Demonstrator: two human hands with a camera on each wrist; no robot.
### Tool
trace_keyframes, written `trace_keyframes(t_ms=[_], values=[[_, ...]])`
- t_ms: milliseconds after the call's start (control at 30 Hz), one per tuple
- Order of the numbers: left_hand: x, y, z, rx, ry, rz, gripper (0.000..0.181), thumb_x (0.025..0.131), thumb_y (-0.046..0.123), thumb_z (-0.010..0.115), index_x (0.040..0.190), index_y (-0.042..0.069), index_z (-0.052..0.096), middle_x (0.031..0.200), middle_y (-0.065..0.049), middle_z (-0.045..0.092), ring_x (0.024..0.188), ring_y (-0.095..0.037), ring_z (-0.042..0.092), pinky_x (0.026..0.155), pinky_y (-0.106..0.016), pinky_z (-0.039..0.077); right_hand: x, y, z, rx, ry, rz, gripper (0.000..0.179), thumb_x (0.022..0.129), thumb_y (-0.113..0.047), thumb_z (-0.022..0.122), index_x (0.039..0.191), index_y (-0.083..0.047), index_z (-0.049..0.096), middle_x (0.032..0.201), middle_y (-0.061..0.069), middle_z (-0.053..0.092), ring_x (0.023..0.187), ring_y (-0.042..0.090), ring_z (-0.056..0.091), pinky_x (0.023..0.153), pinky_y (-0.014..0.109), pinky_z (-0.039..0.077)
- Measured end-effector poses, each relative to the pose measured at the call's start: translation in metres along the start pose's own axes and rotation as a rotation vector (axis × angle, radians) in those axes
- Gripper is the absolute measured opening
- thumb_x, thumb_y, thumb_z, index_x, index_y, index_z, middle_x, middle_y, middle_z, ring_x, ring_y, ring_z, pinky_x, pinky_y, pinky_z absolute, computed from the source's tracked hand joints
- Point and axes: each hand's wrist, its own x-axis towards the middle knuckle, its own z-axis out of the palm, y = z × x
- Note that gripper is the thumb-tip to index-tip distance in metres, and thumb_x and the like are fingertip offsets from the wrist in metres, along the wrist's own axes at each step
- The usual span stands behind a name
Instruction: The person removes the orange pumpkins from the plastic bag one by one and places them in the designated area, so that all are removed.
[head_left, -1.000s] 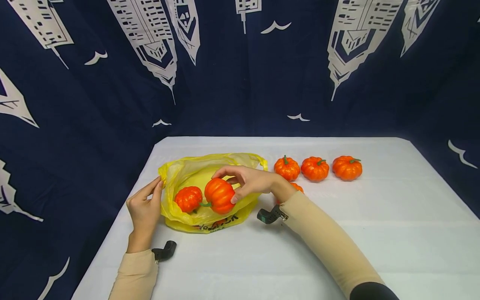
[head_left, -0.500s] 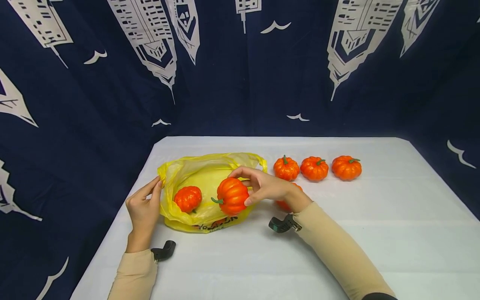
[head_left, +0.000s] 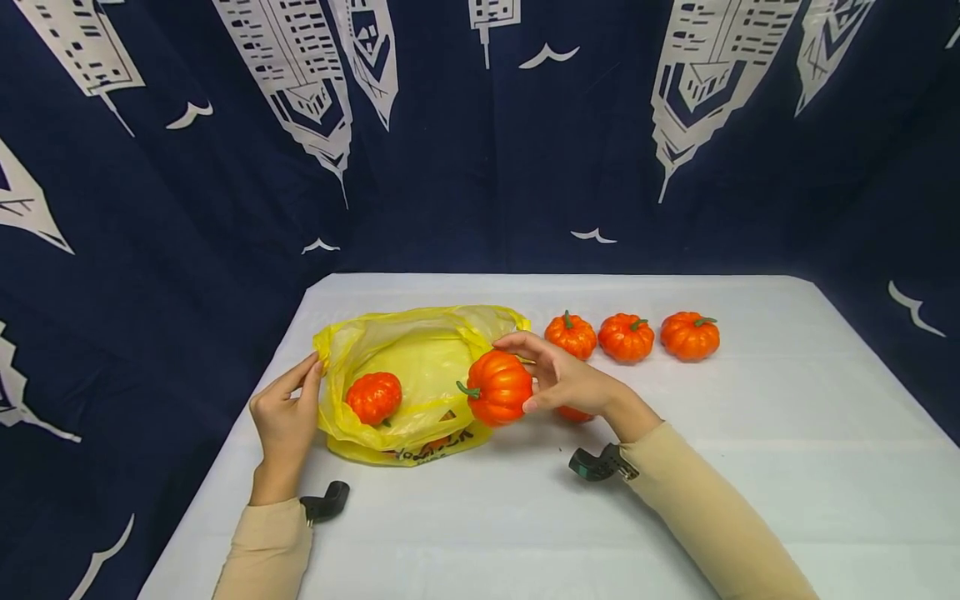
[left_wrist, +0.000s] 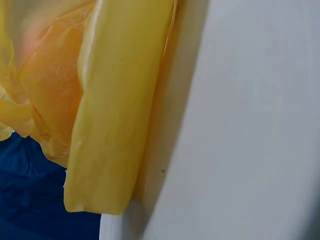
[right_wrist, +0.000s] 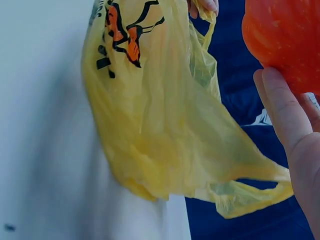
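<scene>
My right hand (head_left: 573,383) grips a small orange pumpkin (head_left: 498,387) with a green stem, thumb below and fingers on top. It is held at the right edge of a yellow plastic bag (head_left: 360,446). With thumb and fingers, my left hand (head_left: 287,417) pinches the bag's left rim. Inside the bag, towards the left, lies another orange pumpkin (head_left: 374,397). The right wrist view shows the gripped pumpkin (right_wrist: 285,40) beside the bag's printed wall (right_wrist: 145,110). Yellow plastic (left_wrist: 115,100) fills much of the left wrist view, where my left hand does not show.
Three more pumpkins stand in a row at the back right: one (head_left: 571,334) near the bag, one (head_left: 626,337) in the middle, one (head_left: 690,336) farthest right. Another pumpkin (head_left: 574,413) is mostly hidden behind my right hand. A white cloth (head_left: 750,467) covers the table.
My right hand has moved right with its pumpkin, from over the bag's opening to the bag's right edge. My left hand keeps its place on the rim.
</scene>
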Motion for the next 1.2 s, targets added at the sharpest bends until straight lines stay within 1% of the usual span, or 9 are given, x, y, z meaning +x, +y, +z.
trace_keyframes(t_ms=[167, 200, 267, 467, 700, 833, 1000, 1133, 1200], values=[[0.0, -0.001, 0.0, -0.002, 0.001, -0.003, 0.016, 0.076, 0.009, 0.069, 0.091, 0.006, 0.071, 0.083, -0.013, 0.069, 0.066, -0.002, 0.061, 0.066, -0.001, 0.041, -0.013, 0.001, -0.005, -0.01, 0.016, 0.01, 0.077, 0.073, -0.002, 0.067, 0.137, -0.005, 0.025, 0.139, 0.012, 0.027, 0.118, 0.026, 0.042, 0.09, 0.035, 0.046], [0.0, -0.001, 0.0, -0.001, 0.0, -0.003, 0.016, 0.076, 0.009, 0.069, 0.091, 0.006, 0.071, 0.083, -0.013, 0.069, 0.067, 0.001, 0.06, 0.066, -0.001, 0.042, -0.015, 0.0, -0.007, -0.006, 0.017, 0.013, 0.076, 0.074, -0.002, 0.067, 0.137, -0.005, 0.025, 0.138, 0.013, 0.028, 0.117, 0.027, 0.043, 0.09, 0.036, 0.046], [-0.001, -0.002, 0.001, -0.002, -0.006, -0.004, 0.016, 0.076, 0.01, 0.069, 0.091, 0.006, 0.071, 0.082, -0.014, 0.069, 0.068, 0.005, 0.058, 0.065, -0.001, 0.042, -0.021, -0.002, -0.01, -0.022, 0.029, 0.014, 0.074, 0.075, -0.001, 0.066, 0.136, -0.005, 0.026, 0.136, 0.015, 0.031, 0.116, 0.028, 0.044, 0.09, 0.037, 0.045], [-0.002, -0.002, 0.001, 0.004, -0.013, -0.003, 0.016, 0.077, 0.01, 0.068, 0.091, 0.005, 0.071, 0.082, -0.013, 0.069, 0.067, 0.004, 0.059, 0.065, -0.001, 0.042, -0.038, -0.007, -0.02, -0.096, 0.114, 0.02, 0.068, 0.075, 0.0, 0.063, 0.133, -0.008, 0.029, 0.131, 0.014, 0.037, 0.117, 0.025, 0.041, 0.092, 0.034, 0.044], [-0.001, -0.002, 0.0, -0.01, 0.001, 0.002, 0.016, 0.076, 0.009, 0.069, 0.091, 0.006, 0.071, 0.082, -0.014, 0.069, 0.068, 0.005, 0.059, 0.065, -0.001, 0.042, -0.053, -0.003, -0.029, -0.041, 0.166, -0.009, 0.064, 0.076, 0.004, 0.06, 0.13, -0.005, 0.029, 0.13, 0.016, 0.037, 0.116, 0.024, 0.042, 0.089, 0.035, 0.046], [-0.002, -0.002, 0.0, -0.004, 0.006, -0.005, 0.016, 0.076, 0.009, 0.069, 0.09, 0.006, 0.071, 0.081, -0.014, 0.069, 0.067, 0.007, 0.057, 0.064, -0.001, 0.041, -0.06, -0.005, -0.035, -0.002, 0.17, 0.01, 0.064, 0.076, 0.005, 0.059, 0.131, -0.007, 0.027, 0.13, 0.015, 0.034, 0.115, 0.023, 0.045, 0.089, 0.036, 0.046], [-0.003, -0.001, 0.001, -0.004, 0.002, -0.003, 0.015, 0.076, 0.009, 0.069, 0.09, 0.005, 0.072, 0.081, -0.014, 0.069, 0.068, 0.008, 0.058, 0.065, -0.001, 0.042, -0.07, -0.008, -0.047, -0.01, 0.166, 0.001, 0.065, 0.076, 0.009, 0.057, 0.13, -0.007, 0.024, 0.128, 0.012, 0.035, 0.113, 0.02, 0.047, 0.089, 0.034, 0.047], [-0.001, -0.001, 0.001, -0.003, 0.004, 0.002, 0.015, 0.076, 0.01, 0.069, 0.091, 0.006, 0.072, 0.081, -0.013, 0.069, 0.068, 0.005, 0.059, 0.066, -0.001, 0.042, -0.077, -0.01, -0.058, -0.013, 0.173, -0.023, 0.066, 0.075, 0.011, 0.057, 0.13, -0.003, 0.023, 0.127, 0.016, 0.036, 0.112, 0.022, 0.047, 0.089, 0.034, 0.047], [-0.001, -0.001, 0.0, -0.003, 0.006, 0.001, 0.015, 0.076, 0.01, 0.069, 0.091, 0.007, 0.072, 0.081, -0.014, 0.069, 0.068, 0.005, 0.059, 0.067, -0.001, 0.042, -0.08, -0.011, -0.062, -0.016, 0.175, -0.026, 0.069, 0.075, 0.011, 0.057, 0.132, -0.003, 0.021, 0.131, 0.018, 0.032, 0.114, 0.022, 0.045, 0.089, 0.033, 0.046]])
